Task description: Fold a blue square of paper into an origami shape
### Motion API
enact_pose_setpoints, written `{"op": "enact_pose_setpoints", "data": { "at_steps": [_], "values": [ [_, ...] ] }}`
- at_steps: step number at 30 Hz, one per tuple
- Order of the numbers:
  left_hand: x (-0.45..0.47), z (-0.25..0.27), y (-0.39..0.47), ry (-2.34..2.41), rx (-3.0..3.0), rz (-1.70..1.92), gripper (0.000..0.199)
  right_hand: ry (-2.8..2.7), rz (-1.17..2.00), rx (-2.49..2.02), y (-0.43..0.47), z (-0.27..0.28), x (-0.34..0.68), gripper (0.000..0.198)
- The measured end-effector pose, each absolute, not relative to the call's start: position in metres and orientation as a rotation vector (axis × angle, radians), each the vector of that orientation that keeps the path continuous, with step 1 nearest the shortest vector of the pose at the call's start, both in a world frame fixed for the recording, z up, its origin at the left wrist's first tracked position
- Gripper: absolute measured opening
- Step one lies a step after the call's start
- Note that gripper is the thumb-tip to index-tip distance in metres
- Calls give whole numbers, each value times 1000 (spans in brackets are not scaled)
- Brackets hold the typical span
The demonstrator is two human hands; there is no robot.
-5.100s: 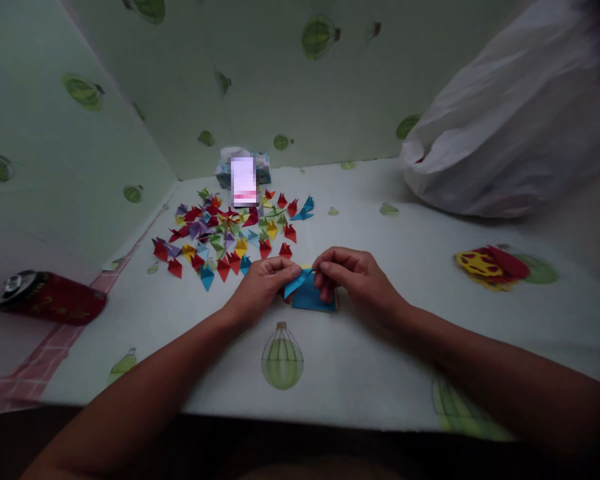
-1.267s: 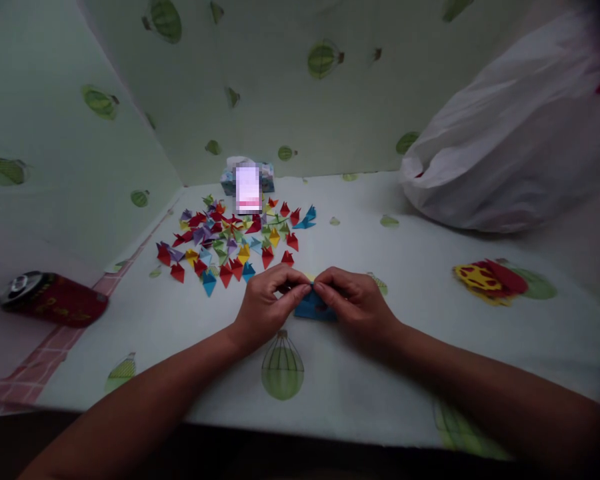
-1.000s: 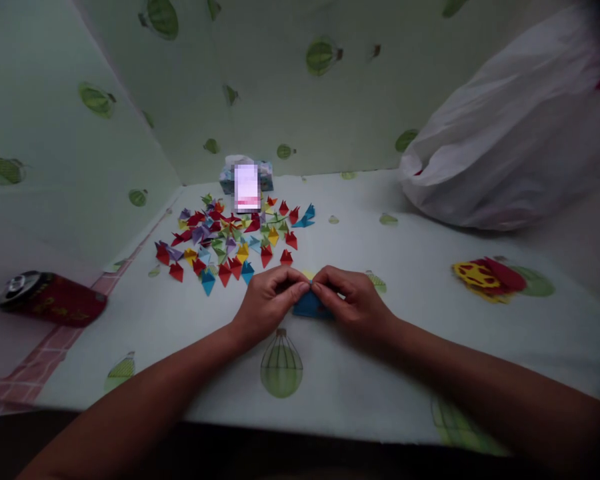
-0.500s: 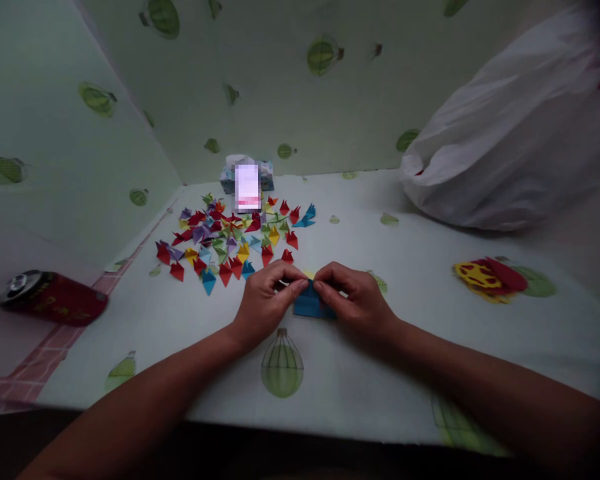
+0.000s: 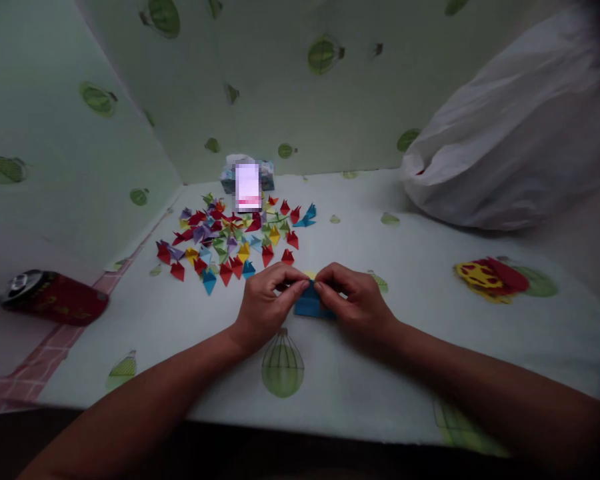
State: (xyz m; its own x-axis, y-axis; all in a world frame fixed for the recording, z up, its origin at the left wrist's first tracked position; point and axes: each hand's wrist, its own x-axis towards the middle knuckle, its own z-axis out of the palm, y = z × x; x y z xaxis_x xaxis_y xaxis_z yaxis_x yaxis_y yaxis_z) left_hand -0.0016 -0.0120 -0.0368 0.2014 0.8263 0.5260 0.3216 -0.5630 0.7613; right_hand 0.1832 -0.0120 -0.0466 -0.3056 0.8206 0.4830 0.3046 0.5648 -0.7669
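Observation:
Both of my hands meet at the middle of the table, pinching a small piece of paper between thumbs and fingertips. My left hand [image 5: 270, 297] is closed on its left side, and my right hand [image 5: 355, 297] is closed on its right side. Blue paper [image 5: 307, 307] shows below the fingertips, with a bit of yellow above them; the fingers hide much of it. Beyond my left hand spreads a heap of folded paper cranes [image 5: 230, 243] in red, yellow, purple, green and blue.
A smartphone with a lit, blurred screen [image 5: 249, 187] leans on a tissue box [image 5: 267, 175] at the back. A red can [image 5: 55, 298] stands at the left. On the right are a red and yellow item [image 5: 490, 279] and a big white plastic bag [image 5: 485, 147].
Almost nothing differs. Both hands keep their pinch on the blue paper, and the view has shifted very slightly.

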Motion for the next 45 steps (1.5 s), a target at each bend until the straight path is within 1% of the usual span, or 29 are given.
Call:
{"op": "enact_pose_setpoints", "data": {
  "at_steps": [16, 23, 25, 30, 33, 40, 45],
  "values": [
    [-1, -40, -13, 1090, 1925, 1277, 8, -1873, 684, -906, -13, -46, 183, 12],
    [-1, -39, -14, 1112, 1656, 1172, 9, -1847, 739, -942, -13, -43, 183, 12],
    [-1, -38, -13, 1112, 1614, 1148, 11, -1808, 856, -961, -13, -42, 183, 12],
    [-2, -36, -12, 1081, 1664, 1133, 11, -1575, 1384, -917, -11, -41, 184, 22],
    [-1, -35, -12, 1066, 1662, 1131, 11, -1481, 1530, -878, -9, -43, 184, 25],
    [-1, -35, -12, 1083, 1652, 1127, 11, -1512, 1489, -912, -9, -42, 184, 26],
    [-1, -35, -13, 1105, 1637, 1112, 11, -1621, 1373, -954, -8, -38, 183, 24]
  ]
}}
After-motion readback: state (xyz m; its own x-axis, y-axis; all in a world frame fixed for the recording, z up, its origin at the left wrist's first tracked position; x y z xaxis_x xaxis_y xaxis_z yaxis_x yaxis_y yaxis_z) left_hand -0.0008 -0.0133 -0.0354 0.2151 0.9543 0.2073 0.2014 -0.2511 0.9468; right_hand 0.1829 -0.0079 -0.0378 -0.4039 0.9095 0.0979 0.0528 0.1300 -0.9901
